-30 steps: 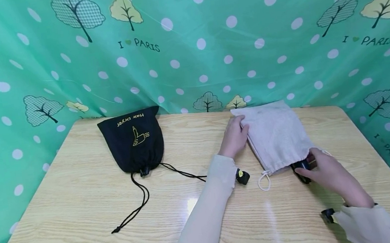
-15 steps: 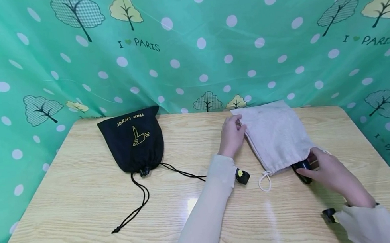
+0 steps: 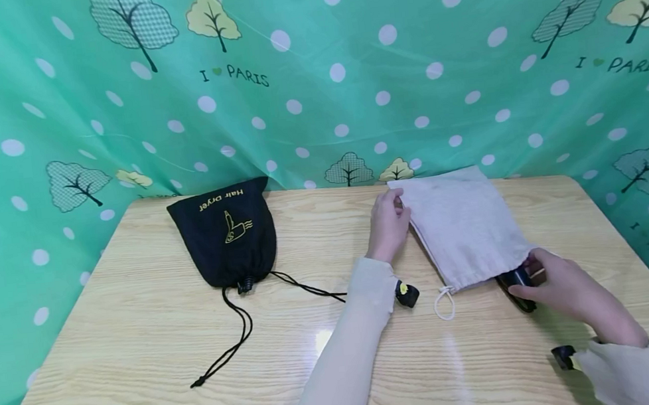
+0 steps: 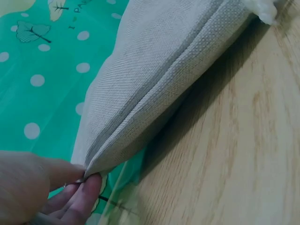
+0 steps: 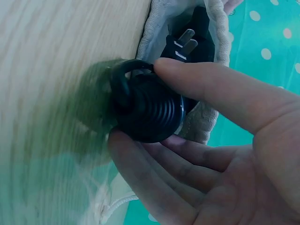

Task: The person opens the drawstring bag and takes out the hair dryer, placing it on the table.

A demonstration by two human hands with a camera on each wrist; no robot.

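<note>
My left hand [image 3: 387, 227] pinches the far left corner of a light grey drawstring bag [image 3: 465, 226] between thumb and fingers. The bag lies at the back right of the table, its mouth toward me. My right hand [image 3: 577, 287] grips the dark handle [image 3: 516, 279] of a corded appliance at the bag's mouth. In the right wrist view, thumb and fingers curl round its ringed, rounded end, where a black cord [image 5: 121, 84] comes out. A two-pronged plug [image 5: 185, 44] shows just inside the opening. The bag hides the rest of the appliance.
A black drawstring bag [image 3: 226, 240] with "Hair Dryer" and a yellow dryer drawing lies at the back left, its black cords [image 3: 243, 332] trailing over the wooden table [image 3: 138, 357]. A green dotted curtain [image 3: 309, 64] hangs behind and at both sides.
The whole view has shifted slightly. My right hand has moved a little right and toward me with the handle, and slightly more of it shows outside the bag. My left hand stays at the corner.
</note>
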